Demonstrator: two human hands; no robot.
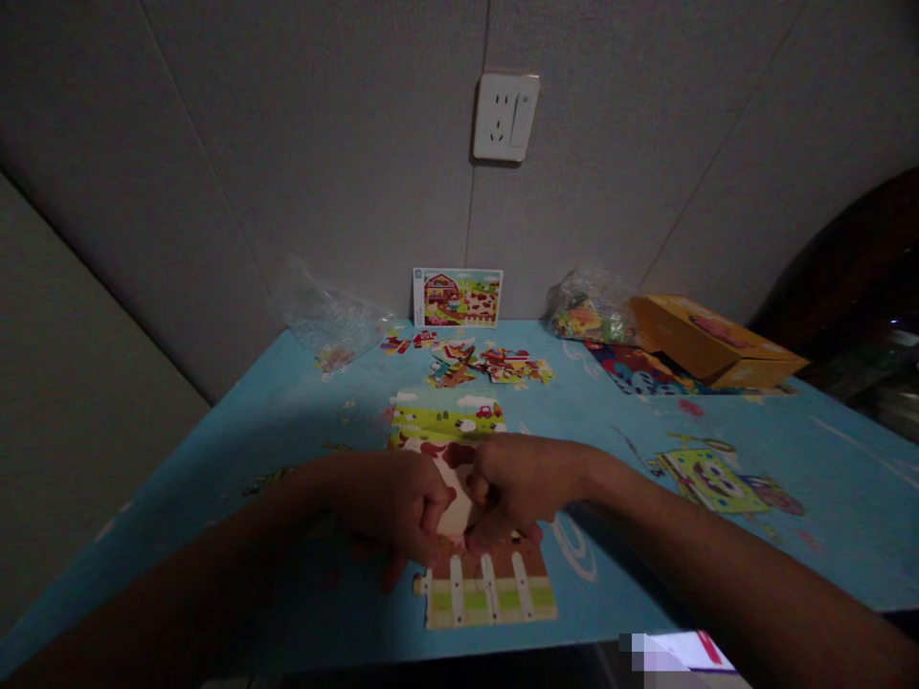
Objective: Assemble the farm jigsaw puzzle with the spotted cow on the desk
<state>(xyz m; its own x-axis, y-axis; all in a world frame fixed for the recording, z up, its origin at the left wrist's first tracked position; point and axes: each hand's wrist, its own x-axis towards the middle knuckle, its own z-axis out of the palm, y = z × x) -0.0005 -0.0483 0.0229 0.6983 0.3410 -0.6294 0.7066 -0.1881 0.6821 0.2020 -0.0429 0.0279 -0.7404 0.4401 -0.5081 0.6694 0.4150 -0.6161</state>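
Observation:
A partly joined farm jigsaw (488, 588) lies on the blue cartoon tablecloth (302, 411) in front of me. Its lower part shows a white fence, its upper part (445, 416) green fields with sheep. My left hand (398, 498) and my right hand (521, 483) meet over the middle of the jigsaw. Both have curled fingers pinched on a pale puzzle piece (454, 498) between them, which covers the centre of the picture.
Loose puzzle pieces (488, 364) lie farther back. A reference picture card (458, 298) leans on the wall under a white socket (504, 117). A crumpled clear bag (326, 321) lies back left, another bag (585, 311) and an orange box (710, 343) back right.

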